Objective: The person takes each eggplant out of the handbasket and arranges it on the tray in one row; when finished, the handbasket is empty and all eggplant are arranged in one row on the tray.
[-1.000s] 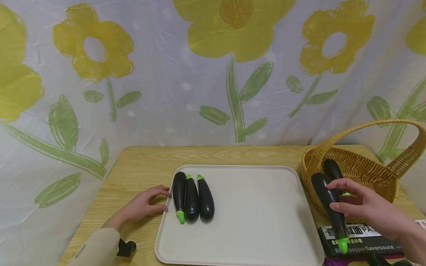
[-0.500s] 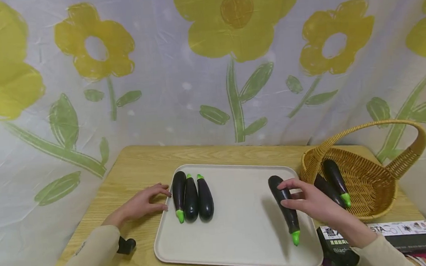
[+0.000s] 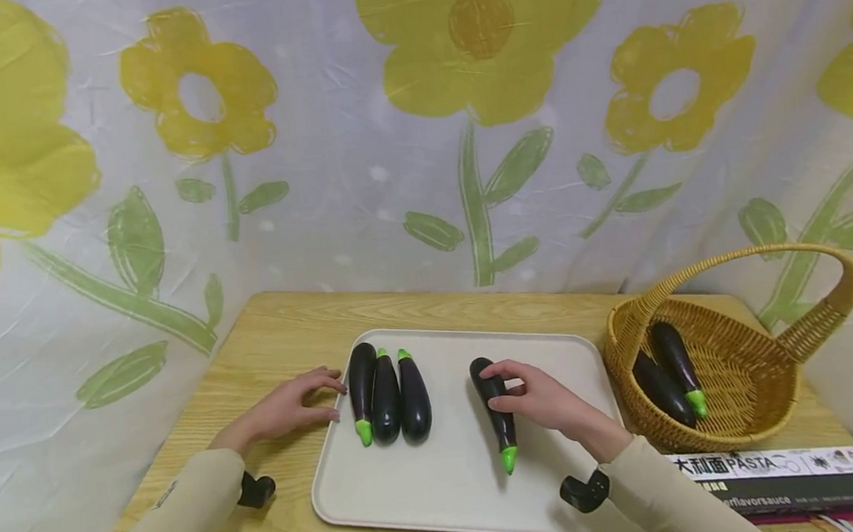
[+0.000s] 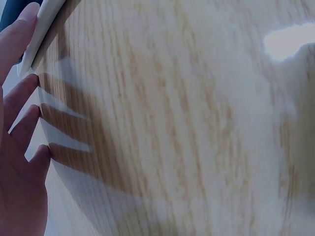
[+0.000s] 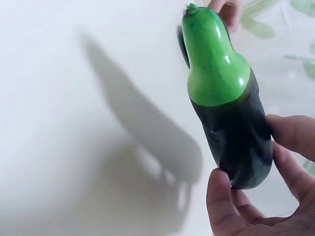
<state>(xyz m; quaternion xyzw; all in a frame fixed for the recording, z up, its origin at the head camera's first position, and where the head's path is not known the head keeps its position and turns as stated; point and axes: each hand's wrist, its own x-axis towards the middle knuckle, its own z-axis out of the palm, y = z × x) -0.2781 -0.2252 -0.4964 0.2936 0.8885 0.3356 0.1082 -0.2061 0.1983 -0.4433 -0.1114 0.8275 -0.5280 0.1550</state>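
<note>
My right hand (image 3: 538,397) pinches an eggplant (image 3: 501,423) between thumb and fingers over the middle of the white tray (image 3: 460,497). In the right wrist view the green stem end of this eggplant (image 5: 221,73) points away from the palm, and its shadow falls on the tray. Three more eggplants (image 3: 385,399) lie side by side at the tray's left end; the leftmost has its green stem toward me, the other two away. My left hand (image 3: 290,406) rests at the tray's left edge, fingers relaxed. The left wrist view shows its fingertips touching the wooden table (image 4: 162,123).
A wicker basket (image 3: 741,341) with a tall handle stands right of the tray, two eggplants (image 3: 678,367) inside it. A black-and-white pasta box (image 3: 797,479) lies in front of the basket. Behind the table hangs a flower-printed curtain (image 3: 330,182).
My right hand has carried the eggplant leftward from beside the basket to above the middle of the tray. My left hand stays at the tray's left edge.
</note>
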